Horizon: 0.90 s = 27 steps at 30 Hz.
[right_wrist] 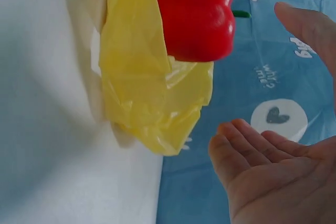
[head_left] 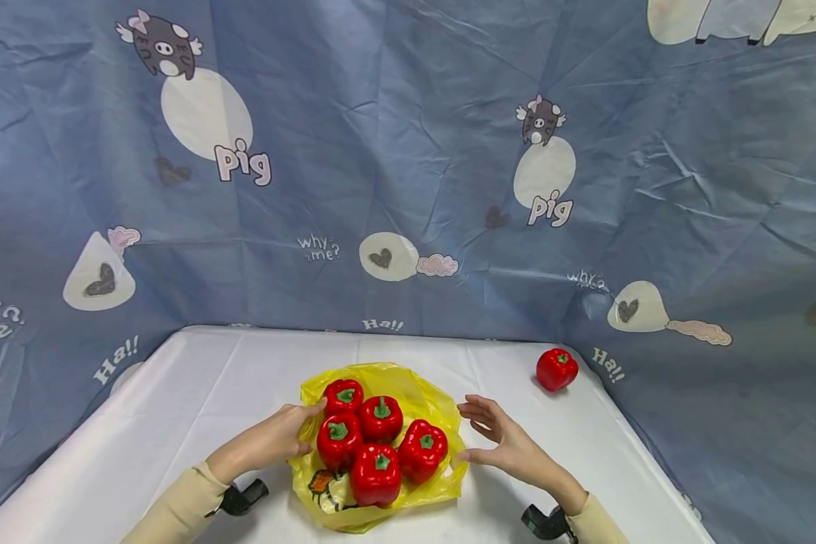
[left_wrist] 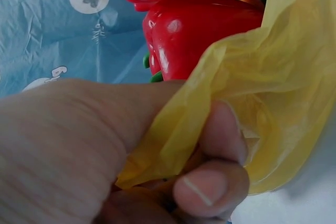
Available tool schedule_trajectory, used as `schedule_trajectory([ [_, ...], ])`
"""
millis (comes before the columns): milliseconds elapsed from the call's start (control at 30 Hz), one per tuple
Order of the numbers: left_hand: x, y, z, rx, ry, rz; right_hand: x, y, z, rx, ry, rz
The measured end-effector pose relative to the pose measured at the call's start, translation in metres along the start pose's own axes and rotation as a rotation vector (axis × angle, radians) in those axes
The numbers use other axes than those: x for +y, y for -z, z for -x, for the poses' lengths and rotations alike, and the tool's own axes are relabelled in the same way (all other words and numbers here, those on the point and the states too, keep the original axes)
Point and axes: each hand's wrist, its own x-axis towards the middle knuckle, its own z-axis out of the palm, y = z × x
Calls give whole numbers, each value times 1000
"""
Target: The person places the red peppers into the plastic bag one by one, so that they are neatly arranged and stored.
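A yellow plastic bag [head_left: 415,385] lies spread on the table, with several red bell peppers [head_left: 381,419] with green stems sitting upright on it. My left hand [head_left: 282,438] pinches the bag's left edge; in the left wrist view the yellow film [left_wrist: 252,72] passes between thumb and fingers, beside the peppers [left_wrist: 194,35]. At the bag's right side my right hand [head_left: 506,447] hovers with its fingers apart and relaxed. The right wrist view shows that hand [right_wrist: 278,171] holding nothing, a gap between it and the bag [right_wrist: 136,61] and a pepper [right_wrist: 194,17].
One more red bell pepper [head_left: 556,369] lies alone near the table's far right corner. A white cloth covers the table [head_left: 224,378]. Behind and around it hangs a blue curtain [head_left: 408,166] printed with pigs and words.
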Motion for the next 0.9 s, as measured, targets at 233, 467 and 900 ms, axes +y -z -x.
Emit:
schedule_trajectory([
  [233,0,1,-1,-4,-1,10,2,12,2,59,21,27],
  [467,-2,-1,0,-7,-15,17,1,27,5,123,36,44],
  [900,1,0,1,9,28,4,3,58,12,259,42,88],
])
